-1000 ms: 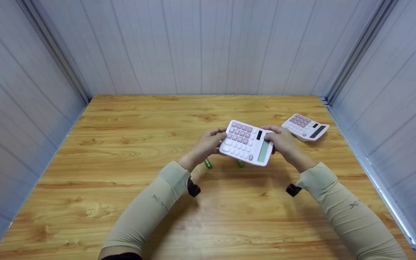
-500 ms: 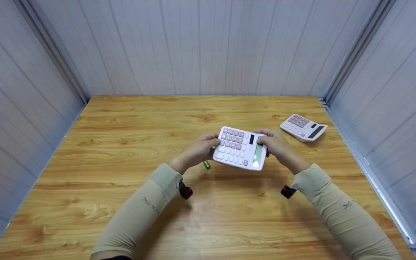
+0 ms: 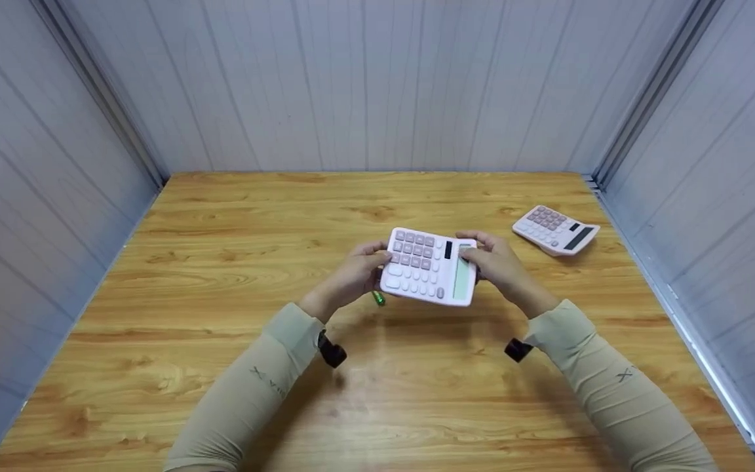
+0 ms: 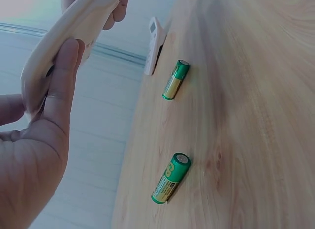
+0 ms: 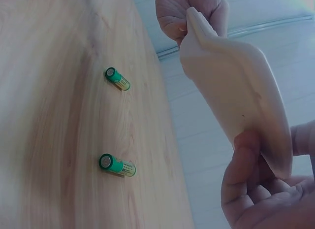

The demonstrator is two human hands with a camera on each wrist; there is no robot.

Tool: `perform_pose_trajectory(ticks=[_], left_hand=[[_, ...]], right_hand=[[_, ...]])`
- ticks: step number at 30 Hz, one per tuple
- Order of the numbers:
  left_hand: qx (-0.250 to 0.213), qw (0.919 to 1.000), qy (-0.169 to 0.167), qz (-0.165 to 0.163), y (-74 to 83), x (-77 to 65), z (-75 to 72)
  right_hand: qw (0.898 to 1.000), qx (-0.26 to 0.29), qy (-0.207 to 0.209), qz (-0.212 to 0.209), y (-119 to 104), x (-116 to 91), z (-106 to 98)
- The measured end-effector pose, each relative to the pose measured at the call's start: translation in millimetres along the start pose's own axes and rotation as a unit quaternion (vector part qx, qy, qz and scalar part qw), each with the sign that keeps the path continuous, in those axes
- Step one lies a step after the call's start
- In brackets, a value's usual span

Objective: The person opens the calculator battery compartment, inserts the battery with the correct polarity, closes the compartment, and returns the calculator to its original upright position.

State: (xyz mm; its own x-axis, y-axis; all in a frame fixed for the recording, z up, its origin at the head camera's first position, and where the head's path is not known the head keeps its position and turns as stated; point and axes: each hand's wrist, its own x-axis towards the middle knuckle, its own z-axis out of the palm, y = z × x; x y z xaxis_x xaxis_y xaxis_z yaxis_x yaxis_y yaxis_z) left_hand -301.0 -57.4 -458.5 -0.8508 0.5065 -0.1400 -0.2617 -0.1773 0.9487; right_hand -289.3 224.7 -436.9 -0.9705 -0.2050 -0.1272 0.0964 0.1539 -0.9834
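Observation:
Both hands hold a pale pink calculator [image 3: 417,267] above the table, keys facing up. My left hand [image 3: 354,272] grips its keypad end, thumb on top and fingers beneath. At the display end my right hand [image 3: 499,265] pinches it, the thumb lying over the screen. From the right wrist view the smooth underside of the calculator [image 5: 236,86] shows. Under it, two green-and-gold batteries lie apart on the table: a nearer battery [image 4: 171,179] and a farther battery [image 4: 176,80] in the left wrist view. In the head view the calculator mostly hides them.
A second pink calculator [image 3: 556,229] lies at the back right of the wooden table [image 3: 233,216], its display end tilted up. White panel walls [image 3: 364,85] enclose the table at the back and both sides.
The held calculator and both hands have shifted left and slightly toward me. One battery that showed below the calculator is now hidden in the head view.

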Motion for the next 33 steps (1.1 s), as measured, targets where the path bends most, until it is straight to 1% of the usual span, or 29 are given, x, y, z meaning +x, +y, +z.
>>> perform_pose_trajectory(ticks=[4,7,12,21,26,29,33], left_hand=[[-0.016,0.9996,0.022,0.007,-1.4,-2.5,-1.5],[-0.030,0.9990,0.032,0.014,-1.3,-4.8,-2.0],[-0.044,0.9980,0.040,0.022,0.8,-9.3,-0.3],[-0.068,0.9959,0.053,0.027,2.7,-14.3,8.2],[-0.070,0.9962,0.044,0.027,2.8,-14.2,8.7],[-0.064,0.9967,0.044,0.024,3.2,-14.1,8.8],[-0.039,0.9975,0.053,0.025,3.9,-14.2,6.4]], right_hand=[[1.000,-0.006,-0.005,-0.001,-2,-2,2],[1.000,-0.012,-0.011,0.000,-3,-3,3],[1.000,-0.011,-0.011,0.004,-5,-4,6],[1.000,-0.027,-0.011,0.008,-6,-6,9],[1.000,-0.029,0.002,0.006,-7,-3,9],[1.000,-0.011,0.011,0.013,-9,-2,8],[0.999,0.021,0.020,0.019,-12,-3,6]])
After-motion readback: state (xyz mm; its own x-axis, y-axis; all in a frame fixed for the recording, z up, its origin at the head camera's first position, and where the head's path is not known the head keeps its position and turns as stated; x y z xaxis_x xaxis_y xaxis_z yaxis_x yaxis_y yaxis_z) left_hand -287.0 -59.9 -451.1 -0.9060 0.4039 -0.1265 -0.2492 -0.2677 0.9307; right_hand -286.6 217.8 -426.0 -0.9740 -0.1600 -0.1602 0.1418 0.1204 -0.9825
